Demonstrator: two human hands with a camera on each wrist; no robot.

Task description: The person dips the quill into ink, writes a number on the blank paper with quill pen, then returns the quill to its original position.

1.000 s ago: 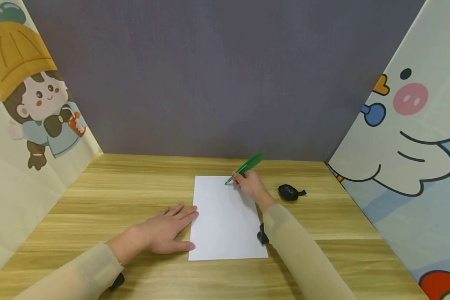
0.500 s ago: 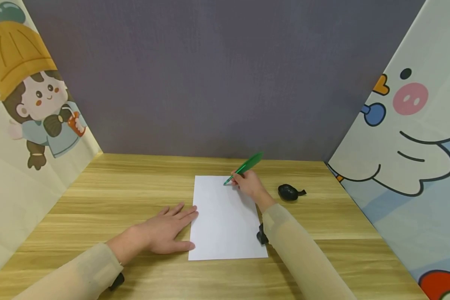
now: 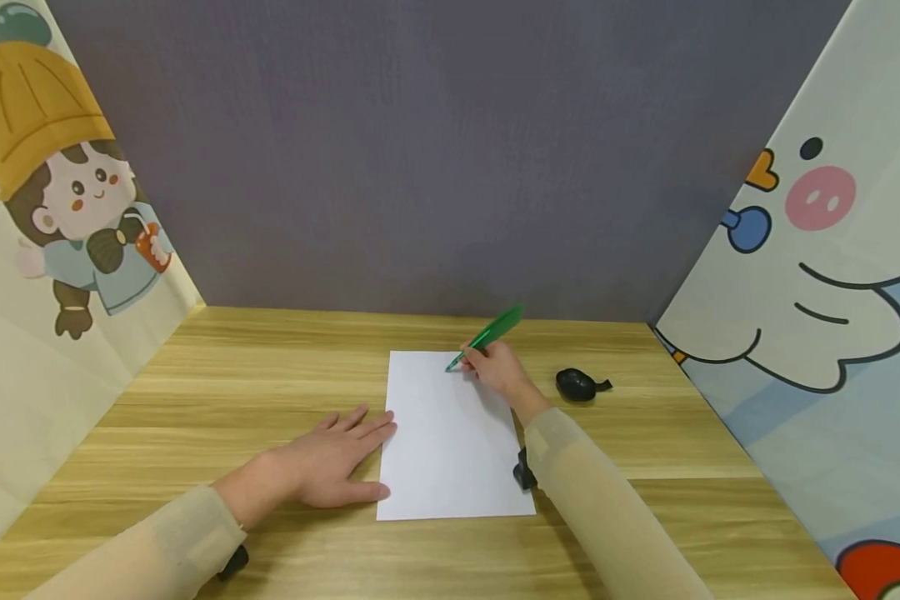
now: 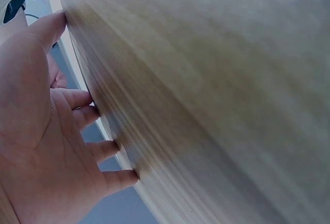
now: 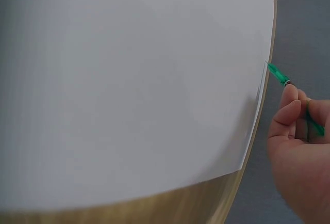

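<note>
A white sheet of paper (image 3: 450, 450) lies on the wooden table, its long sides running away from me. My right hand (image 3: 498, 367) pinches a green pen (image 3: 487, 337) with a feather-shaped top, tilted up to the right, its tip at the paper near the far edge. In the right wrist view the pen's green tip (image 5: 278, 74) points at the sheet (image 5: 154, 79), thumb and fingers closed round the barrel. My left hand (image 3: 330, 467) rests flat with spread fingers, fingertips and thumb on the sheet's left edge. The left wrist view shows that hand's palm (image 4: 46, 131).
A black rounded object with a short tab (image 3: 576, 385) lies on the table (image 3: 255, 375) to the right of the paper. A dark grey panel (image 3: 420, 167) stands behind the table. Cartoon-printed walls (image 3: 817, 350) flank both sides.
The pen tip has shifted slightly left and a touch nearer to me, the right hand moving with it. The left hand and the paper stay put.
</note>
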